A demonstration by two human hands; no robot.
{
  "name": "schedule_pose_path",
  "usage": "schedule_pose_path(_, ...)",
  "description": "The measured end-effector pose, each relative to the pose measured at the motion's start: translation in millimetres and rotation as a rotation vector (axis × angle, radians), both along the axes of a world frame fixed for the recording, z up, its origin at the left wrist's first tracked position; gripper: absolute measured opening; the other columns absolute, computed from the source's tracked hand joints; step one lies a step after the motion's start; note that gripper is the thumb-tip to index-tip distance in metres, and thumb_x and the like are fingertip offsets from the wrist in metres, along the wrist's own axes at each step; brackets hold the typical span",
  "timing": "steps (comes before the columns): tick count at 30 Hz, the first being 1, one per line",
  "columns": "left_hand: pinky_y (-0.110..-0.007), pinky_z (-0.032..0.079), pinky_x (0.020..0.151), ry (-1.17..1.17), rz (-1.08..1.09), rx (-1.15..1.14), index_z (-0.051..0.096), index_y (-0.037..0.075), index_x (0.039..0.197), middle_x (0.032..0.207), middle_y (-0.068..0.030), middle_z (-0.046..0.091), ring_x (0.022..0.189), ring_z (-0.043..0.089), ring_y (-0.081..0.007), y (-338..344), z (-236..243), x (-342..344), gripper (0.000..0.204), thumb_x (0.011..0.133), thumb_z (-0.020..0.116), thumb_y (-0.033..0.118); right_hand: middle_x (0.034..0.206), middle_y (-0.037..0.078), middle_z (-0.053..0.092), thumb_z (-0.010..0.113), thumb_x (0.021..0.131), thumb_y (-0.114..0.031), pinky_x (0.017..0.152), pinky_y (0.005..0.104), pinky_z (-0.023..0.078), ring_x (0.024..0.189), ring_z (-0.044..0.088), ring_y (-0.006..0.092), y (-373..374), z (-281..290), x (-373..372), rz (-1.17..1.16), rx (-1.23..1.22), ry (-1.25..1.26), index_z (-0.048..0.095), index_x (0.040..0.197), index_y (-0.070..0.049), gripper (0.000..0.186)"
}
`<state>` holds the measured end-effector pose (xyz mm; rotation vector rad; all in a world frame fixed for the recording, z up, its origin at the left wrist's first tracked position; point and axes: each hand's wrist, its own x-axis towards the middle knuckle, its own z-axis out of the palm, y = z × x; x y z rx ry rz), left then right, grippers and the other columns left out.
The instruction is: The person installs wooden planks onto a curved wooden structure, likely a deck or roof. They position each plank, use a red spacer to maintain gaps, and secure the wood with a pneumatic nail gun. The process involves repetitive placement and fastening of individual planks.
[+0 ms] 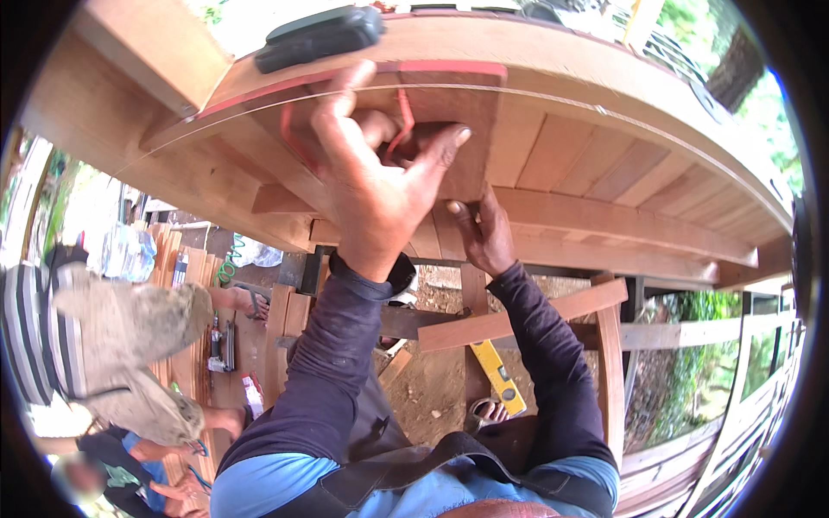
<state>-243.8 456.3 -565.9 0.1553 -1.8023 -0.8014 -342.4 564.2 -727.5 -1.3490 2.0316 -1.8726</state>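
Observation:
A dark brown wooden board (473, 168) with red edges stands against the underside of a timber frame. In front of it is my left hand (376, 186), its index finger stretched upward and its thumb spread wide. The middle fingers curl beside a bent red edge; I cannot make out what they touch. Lower down, my right hand (488, 237) pinches the board's bottom edge between thumb and fingers. A taut string (553, 97) runs across the frame, passing by my left index finger. Resting on the top beam (484, 43) is a dark grey object (319, 39), blurred.
Below me a loose plank (527, 312) slants across timber rails, with a yellow spirit level (499, 378) under it. At left, a person in beige trousers (129, 319) stands near stacked planks and a nail gun (222, 344); another person (129, 466) is lower left.

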Motion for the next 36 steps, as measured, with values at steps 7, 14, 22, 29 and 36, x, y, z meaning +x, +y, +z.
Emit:
schedule_pose_path(7, -0.032, 0.062, 0.077, -0.085, 0.124, -0.339, 0.049, -0.006, 0.126, 0.108, -0.0143, 0.061, 0.087, 0.065, -0.022, -31, 8, 0, 0.082, 0.064, 0.099, 0.011, 0.093, 0.018, 0.067, 0.066, 0.099, -0.039, 0.073, 0.0491, 0.053, 0.088, 0.068, 0.0346, -18, -11, 4, 0.029, 0.019, 0.004, 0.059, 0.112, -0.005, 0.037)
schedule_pose_path(14, -0.026, 0.054, 0.043, 0.096, 0.065, -0.231, 0.053, -0.014, 0.11, 0.072, -0.0169, 0.068, 0.05, 0.061, -0.0183, -39, -8, -18, 0.068, 0.066, 0.098, 0.011, 0.113, 0.018, 0.065, 0.068, 0.095, -0.045, 0.087, 0.0505, 0.053, 0.104, 0.065, 0.0403, 48, -33, 12, -0.203, -0.109, 0.128, 0.06, 0.121, -0.006, 0.047)
schedule_pose_path(22, -0.029, 0.055, 0.047, 0.115, 0.21, -0.279, 0.057, -0.006, 0.083, 0.072, -0.0152, 0.067, 0.053, 0.06, -0.0172, -43, 1, -16, 0.047, 0.066, 0.098, 0.009, 0.116, 0.012, 0.068, 0.064, 0.099, -0.015, 0.09, 0.0349, 0.055, 0.104, 0.067, 0.0223, 263, -112, 20, -0.379, 0.271, -0.542, 0.062, 0.123, -0.003, 0.027)
schedule_pose_path(29, -0.028, 0.056, 0.085, 0.129, 0.035, -0.106, 0.042, 0.0, 0.141, 0.138, -0.0138, 0.05, 0.107, 0.06, -0.0188, -5, 1, -5, 0.088, 0.071, 0.095, 0.011, 0.107, 0.006, 0.068, 0.059, 0.105, -0.015, 0.083, 0.0274, 0.051, 0.091, 0.062, 0.0118, 301, -40, 7, -0.603, 0.012, -0.425, 0.066, 0.117, 0.002, 0.022)
schedule_pose_path(36, -0.028, 0.058, 0.083, -0.069, 0.106, 0.011, 0.042, 0.004, 0.145, 0.131, -0.0116, 0.058, 0.094, 0.067, -0.0152, -1, -9, 13, 0.091, 0.075, 0.093, 0.033, 0.103, 0.017, 0.065, 0.056, 0.103, -0.006, 0.076, 0.0327, 0.055, 0.084, 0.066, 0.0226, 218, 106, 6, -0.359, -0.082, 0.173, 0.064, 0.105, 0.007, 0.016)
